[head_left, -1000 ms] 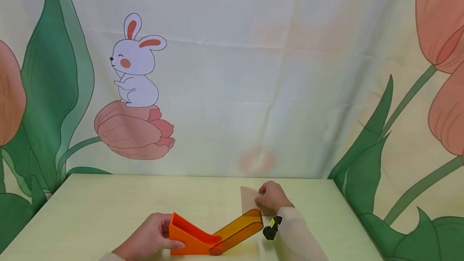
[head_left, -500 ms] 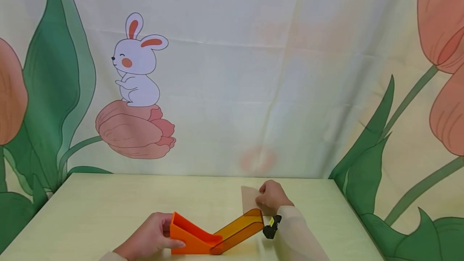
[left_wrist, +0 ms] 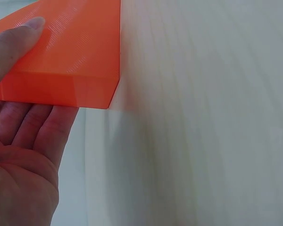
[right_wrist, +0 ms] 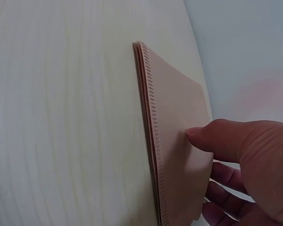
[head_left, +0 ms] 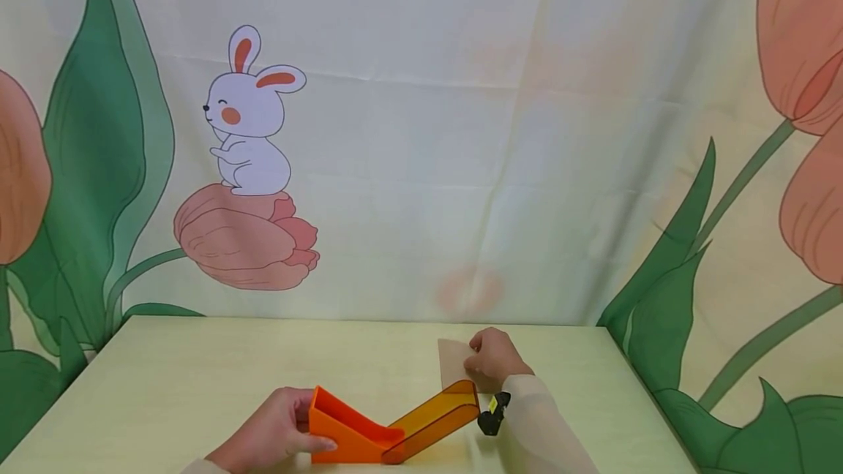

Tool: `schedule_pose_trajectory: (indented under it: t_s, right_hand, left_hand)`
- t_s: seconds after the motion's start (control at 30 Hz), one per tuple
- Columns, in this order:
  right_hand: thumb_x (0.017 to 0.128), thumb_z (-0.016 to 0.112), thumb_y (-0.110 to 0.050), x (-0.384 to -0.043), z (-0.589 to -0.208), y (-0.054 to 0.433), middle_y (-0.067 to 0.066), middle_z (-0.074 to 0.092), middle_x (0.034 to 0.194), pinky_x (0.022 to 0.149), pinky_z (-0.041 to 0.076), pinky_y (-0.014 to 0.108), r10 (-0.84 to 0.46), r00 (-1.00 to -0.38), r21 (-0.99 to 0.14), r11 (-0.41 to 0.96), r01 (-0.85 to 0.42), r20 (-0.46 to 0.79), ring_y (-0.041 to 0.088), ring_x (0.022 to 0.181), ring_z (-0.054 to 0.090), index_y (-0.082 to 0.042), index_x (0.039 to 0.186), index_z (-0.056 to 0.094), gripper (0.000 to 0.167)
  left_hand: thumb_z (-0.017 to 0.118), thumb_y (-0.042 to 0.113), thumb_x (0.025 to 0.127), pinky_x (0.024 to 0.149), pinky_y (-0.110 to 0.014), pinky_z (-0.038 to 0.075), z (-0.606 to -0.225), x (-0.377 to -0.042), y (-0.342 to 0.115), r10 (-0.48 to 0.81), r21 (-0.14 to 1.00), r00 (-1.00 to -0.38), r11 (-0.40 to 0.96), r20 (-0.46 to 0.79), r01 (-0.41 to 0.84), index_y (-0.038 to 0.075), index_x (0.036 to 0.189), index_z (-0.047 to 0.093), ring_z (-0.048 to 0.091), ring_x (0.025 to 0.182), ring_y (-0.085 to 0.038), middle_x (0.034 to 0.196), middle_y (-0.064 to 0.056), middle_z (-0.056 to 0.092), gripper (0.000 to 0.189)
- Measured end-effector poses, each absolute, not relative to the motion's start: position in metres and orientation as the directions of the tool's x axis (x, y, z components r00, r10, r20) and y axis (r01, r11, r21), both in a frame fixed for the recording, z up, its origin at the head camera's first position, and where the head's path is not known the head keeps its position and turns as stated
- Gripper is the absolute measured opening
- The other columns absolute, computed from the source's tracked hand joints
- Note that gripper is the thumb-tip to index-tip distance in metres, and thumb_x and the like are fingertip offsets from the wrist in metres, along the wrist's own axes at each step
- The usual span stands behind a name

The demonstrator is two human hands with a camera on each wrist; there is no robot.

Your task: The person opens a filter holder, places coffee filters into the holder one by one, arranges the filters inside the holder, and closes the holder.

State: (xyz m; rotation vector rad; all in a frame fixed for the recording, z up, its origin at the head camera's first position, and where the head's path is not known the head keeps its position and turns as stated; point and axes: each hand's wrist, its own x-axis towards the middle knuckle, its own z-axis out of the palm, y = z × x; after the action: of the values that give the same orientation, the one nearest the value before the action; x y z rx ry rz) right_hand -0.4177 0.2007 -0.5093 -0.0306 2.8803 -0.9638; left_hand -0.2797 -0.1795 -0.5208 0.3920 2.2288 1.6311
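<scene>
My left hand (head_left: 266, 426) grips an orange plastic box (head_left: 349, 439) at its tall end, thumb on the near side and fingers behind. A see-through amber lid (head_left: 431, 421) swings out to the right from the box's low end. In the left wrist view the thumb lies on the flat orange side (left_wrist: 80, 47). My right hand (head_left: 498, 357) pinches a thin stack of brown paper coffee filters (head_left: 452, 366) behind the lid. Seen from the right wrist, the thumb presses the filters' (right_wrist: 174, 108) face, the fingers lie behind, and a crimped edge shows.
A pale wooden table (head_left: 217, 357) carries everything. A small black camera (head_left: 492, 415) on the right wrist sits close to the lid's end. Behind the table hangs a curtain (head_left: 395, 167) printed with a rabbit and tulips.
</scene>
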Motion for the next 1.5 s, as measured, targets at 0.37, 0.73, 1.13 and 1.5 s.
schedule_pose_trajectory:
  t_s: [0.37,0.73,1.13,1.5]
  right_hand:
    - [0.078,0.079,-0.005,-0.419,-0.52,0.203,0.008,0.067,0.098,0.085,0.058,0.047,-0.042,-0.997,-0.613,0.79,0.005,-0.062,0.027,0.087,0.059,-0.007,0.106,0.071,0.029]
    - [0.079,0.081,-0.011,-0.417,-0.512,0.202,0.005,0.068,0.093,0.081,0.057,0.041,-0.013,-0.998,-0.608,0.794,0.03,-0.065,0.025,0.086,0.059,-0.011,0.096,0.072,0.019]
    - [0.087,0.079,-0.023,-0.414,-0.495,0.212,0.001,0.069,0.092,0.078,0.052,0.038,-0.013,-0.997,-0.641,0.767,0.038,-0.074,0.024,0.089,0.057,-0.016,0.088,0.078,0.007]
    - [0.084,0.086,-0.026,-0.411,-0.462,0.225,0.0,0.07,0.084,0.067,0.049,0.029,-0.126,-0.985,-0.724,0.69,-0.001,-0.119,0.022,0.084,0.056,-0.017,0.085,0.084,0.009]
  left_hand:
    - [0.088,0.02,0.079,0.096,-0.041,0.06,-0.522,-0.274,-0.178,0.411,0.962,-0.893,0.261,-0.181,-0.075,0.004,0.124,0.069,0.072,0.098,-0.024,0.115,-0.008,0.077,0.051]
    - [0.089,0.024,0.078,0.099,-0.044,0.059,-0.519,-0.276,-0.178,0.404,0.953,-0.901,0.3,-0.16,-0.034,0.006,0.123,0.07,0.072,0.098,-0.023,0.115,-0.006,0.077,0.052]
    - [0.088,0.022,0.08,0.096,-0.041,0.06,-0.518,-0.277,-0.177,0.417,0.959,-0.899,0.285,-0.135,-0.012,0.005,0.123,0.069,0.071,0.097,-0.023,0.115,-0.007,0.076,0.05]
    - [0.088,0.023,0.08,0.097,-0.042,0.06,-0.517,-0.276,-0.177,0.413,0.957,-0.9,0.289,-0.136,-0.012,0.005,0.124,0.069,0.071,0.097,-0.023,0.115,-0.007,0.076,0.051]
